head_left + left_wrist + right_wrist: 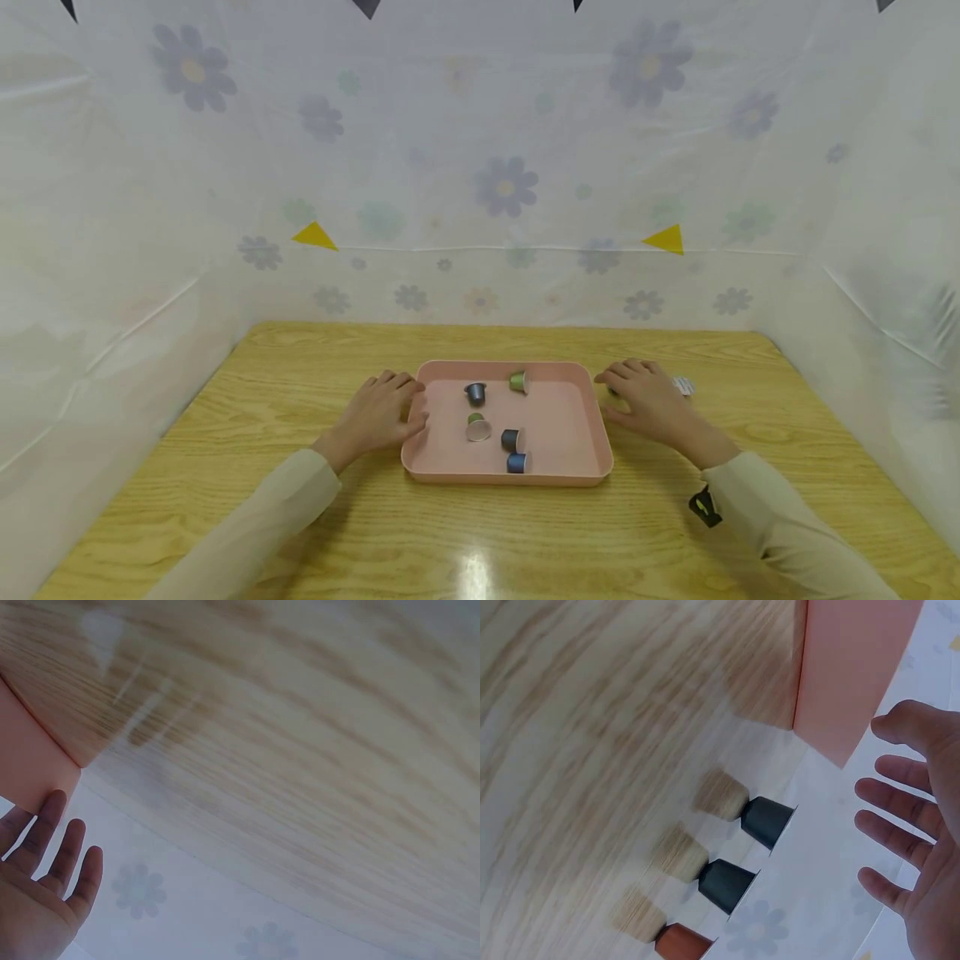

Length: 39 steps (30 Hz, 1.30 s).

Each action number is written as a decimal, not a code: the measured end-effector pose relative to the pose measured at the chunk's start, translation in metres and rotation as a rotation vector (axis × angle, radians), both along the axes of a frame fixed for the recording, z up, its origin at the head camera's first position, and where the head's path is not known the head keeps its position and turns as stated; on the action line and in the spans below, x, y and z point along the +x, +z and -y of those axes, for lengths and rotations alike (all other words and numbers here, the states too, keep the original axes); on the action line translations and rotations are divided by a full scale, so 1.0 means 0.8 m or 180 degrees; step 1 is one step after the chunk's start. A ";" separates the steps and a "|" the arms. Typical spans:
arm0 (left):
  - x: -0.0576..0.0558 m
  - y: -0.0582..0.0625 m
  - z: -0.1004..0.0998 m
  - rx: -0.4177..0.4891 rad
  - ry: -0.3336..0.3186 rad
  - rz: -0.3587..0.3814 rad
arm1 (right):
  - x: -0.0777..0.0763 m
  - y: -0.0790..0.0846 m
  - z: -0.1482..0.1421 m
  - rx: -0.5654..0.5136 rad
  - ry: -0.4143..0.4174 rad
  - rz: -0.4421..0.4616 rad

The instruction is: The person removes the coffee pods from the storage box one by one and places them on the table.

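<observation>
Two hands (378, 410) (651, 402) flank one pink tray (562, 425).

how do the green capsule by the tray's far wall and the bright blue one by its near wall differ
Colour: the green capsule has a green body, the blue capsule a bright blue one.
Place: the green capsule lies near the far wall of the tray, the blue capsule near the near wall.
Neighbours: the green capsule lies by itself, the blue capsule right beside a dark capsule.
Shared: both lie on their sides, lids facing right in the head view.
</observation>
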<state>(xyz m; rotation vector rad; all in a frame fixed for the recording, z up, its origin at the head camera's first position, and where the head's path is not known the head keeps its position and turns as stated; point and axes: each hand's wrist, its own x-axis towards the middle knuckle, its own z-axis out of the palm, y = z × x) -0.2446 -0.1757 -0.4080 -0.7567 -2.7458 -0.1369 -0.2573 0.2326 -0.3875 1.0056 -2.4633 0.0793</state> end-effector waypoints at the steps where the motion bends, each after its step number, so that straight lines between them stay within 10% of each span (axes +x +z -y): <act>1: 0.000 0.000 0.000 0.0010 -0.0002 0.0004 | 0.001 0.000 0.002 0.0013 0.0008 -0.0016; 39: -0.003 -0.003 0.001 -0.0006 0.0015 0.0030 | 0.016 -0.011 0.076 0.0244 0.0610 -0.0130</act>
